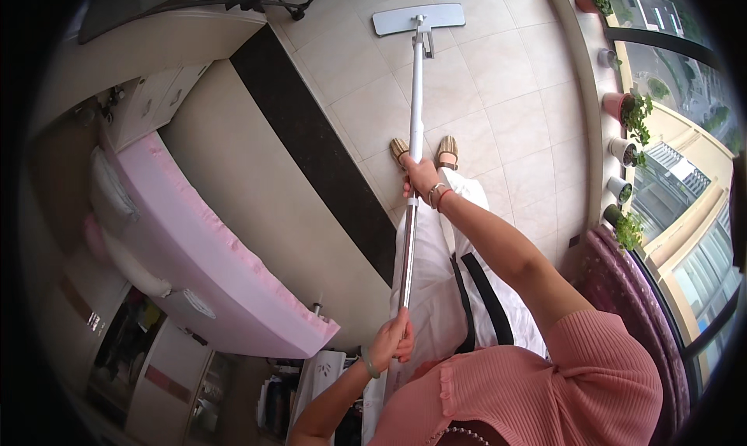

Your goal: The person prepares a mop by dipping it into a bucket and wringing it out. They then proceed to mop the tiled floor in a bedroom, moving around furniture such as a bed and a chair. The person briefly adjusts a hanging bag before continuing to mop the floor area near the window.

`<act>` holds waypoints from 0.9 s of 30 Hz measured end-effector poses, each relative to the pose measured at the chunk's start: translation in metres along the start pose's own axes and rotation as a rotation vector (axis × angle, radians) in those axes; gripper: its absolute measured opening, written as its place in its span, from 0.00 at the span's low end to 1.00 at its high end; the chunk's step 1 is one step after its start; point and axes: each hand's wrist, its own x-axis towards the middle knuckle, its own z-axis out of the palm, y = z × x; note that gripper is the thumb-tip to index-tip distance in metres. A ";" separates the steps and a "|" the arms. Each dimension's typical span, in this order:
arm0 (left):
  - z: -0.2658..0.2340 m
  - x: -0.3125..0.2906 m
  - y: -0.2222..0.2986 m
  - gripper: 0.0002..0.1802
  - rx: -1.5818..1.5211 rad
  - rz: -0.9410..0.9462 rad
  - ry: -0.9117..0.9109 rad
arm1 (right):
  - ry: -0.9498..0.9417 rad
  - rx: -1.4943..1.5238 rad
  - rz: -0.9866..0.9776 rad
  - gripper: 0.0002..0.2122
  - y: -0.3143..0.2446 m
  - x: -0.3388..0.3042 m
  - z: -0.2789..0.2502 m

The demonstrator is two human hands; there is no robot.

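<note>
A flat mop (pixel 416 135) stretches away from me, its white and silver pole running up the middle of the head view. Its wide rectangular head (pixel 395 20) lies on the pale tiles at the far end. My right hand (pixel 422 177) is wrapped round the pole about halfway along, just in front of my slippers. Lower down, my left hand (pixel 391 339) grips the silver end of the pole close to my body. A bangle is on my left wrist, and bracelets circle my right one.
Pale floor tiles (pixel 510 80) lie ahead, bordered on the left by a black threshold strip (pixel 311 150). Several potted plants (pixel 618 106) line the window ledge at right. A bed with a pink cover (pixel 194 244) stands at left. A purple curtain (pixel 622 290) hangs at lower right.
</note>
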 end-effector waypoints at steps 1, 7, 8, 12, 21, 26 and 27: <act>-0.005 -0.016 -0.025 0.27 0.007 -0.031 0.014 | 0.010 0.006 -0.012 0.13 0.027 -0.020 0.003; -0.006 -0.106 -0.106 0.28 0.011 -0.309 0.163 | -0.029 0.159 0.283 0.13 0.130 -0.129 0.007; -0.020 -0.100 -0.123 0.28 0.032 -0.301 0.193 | -0.025 0.159 0.297 0.13 0.128 -0.130 0.008; -0.016 -0.081 -0.111 0.28 0.500 -0.065 0.320 | -0.039 0.193 0.240 0.14 0.099 -0.108 0.002; 0.066 0.069 0.105 0.24 0.275 0.027 0.018 | 0.060 0.234 -0.107 0.14 -0.100 0.071 -0.103; 0.028 0.051 0.055 0.24 0.279 -0.044 0.092 | 0.037 0.321 -0.025 0.14 -0.033 0.038 -0.081; 0.011 0.032 0.033 0.24 0.277 -0.097 0.126 | -0.023 0.360 -0.018 0.13 -0.005 0.018 -0.067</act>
